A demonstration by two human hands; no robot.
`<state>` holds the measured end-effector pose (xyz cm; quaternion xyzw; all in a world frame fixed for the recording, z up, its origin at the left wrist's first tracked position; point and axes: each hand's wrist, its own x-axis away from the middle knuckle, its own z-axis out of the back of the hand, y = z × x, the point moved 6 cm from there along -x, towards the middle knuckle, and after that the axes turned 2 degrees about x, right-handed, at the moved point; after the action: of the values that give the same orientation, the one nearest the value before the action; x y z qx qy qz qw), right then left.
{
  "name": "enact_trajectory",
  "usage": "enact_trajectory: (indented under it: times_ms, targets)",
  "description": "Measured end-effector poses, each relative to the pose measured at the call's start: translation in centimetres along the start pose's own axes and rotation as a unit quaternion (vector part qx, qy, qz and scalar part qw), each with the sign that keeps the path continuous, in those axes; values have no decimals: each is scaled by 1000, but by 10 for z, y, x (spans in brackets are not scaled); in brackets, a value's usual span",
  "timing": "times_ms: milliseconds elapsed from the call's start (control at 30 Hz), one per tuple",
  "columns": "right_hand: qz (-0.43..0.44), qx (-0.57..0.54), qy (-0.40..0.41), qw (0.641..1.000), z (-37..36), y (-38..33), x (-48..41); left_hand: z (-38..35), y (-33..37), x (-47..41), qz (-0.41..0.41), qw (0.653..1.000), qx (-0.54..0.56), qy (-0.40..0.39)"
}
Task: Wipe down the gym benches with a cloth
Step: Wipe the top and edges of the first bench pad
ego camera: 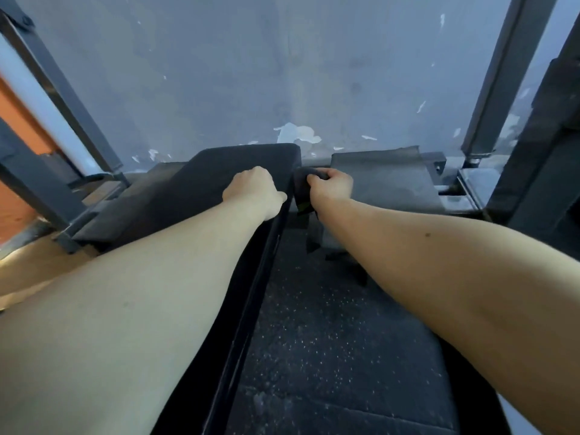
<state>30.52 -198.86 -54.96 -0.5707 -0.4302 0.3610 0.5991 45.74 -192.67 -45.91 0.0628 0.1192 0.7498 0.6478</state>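
Head view: one bench (216, 174), one cloth (302, 188), two hands.
Right hand (331, 186) clutched the cloth at the bench's right edge; left hand (252, 189) lay atop, grip unclear; open floor (329, 340) lower centre.

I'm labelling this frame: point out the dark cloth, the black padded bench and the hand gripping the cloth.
dark cloth (300, 186), head view, bunched fold.
black padded bench (219, 171), head view, top pad.
right hand (331, 185), head view, knuckles.

A long black padded gym bench (219, 183) stretched towards the wall. The left hand (252, 189) rested on its top near the right edge, fingers curled. A dark crumpled cloth (302, 186), gripped by the right hand (329, 186), touched that edge. Beside the bench, a flat grey mat piece (386, 180) lay on the dark speckled rubber floor (329, 340).
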Motion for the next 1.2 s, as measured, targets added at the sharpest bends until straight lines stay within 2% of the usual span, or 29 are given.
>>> enact_trajectory:
  times_ms: [133,267,500,733,1000,1100,1200]
  targets:
    - [-22,-32,12,999,-11,1,-29,-3,-2,-21,3,1000,-20,-8]
    - [-10,-38,54,998,-15,-9,-51,-9,-11,-33,11,1000,18,-19]
    - [-17,-49,-57,997,-52,-1,-61,-24,-30,-51,27,994,98,-34]
    - [57,47,-34,997,-40,25,-55,-31,-35,-56,9,994,107,-25]
    - [2,40,-36,999,-60,-4,-122,-32,-34,-56,-13,992,121,-25]
    - [4,35,-58,998,-55,12,-104,-31,-35,-57,-12,991,130,-34]
    - [41,44,-67,996,-40,26,-60,-30,-33,-58,-22,990,136,-37]
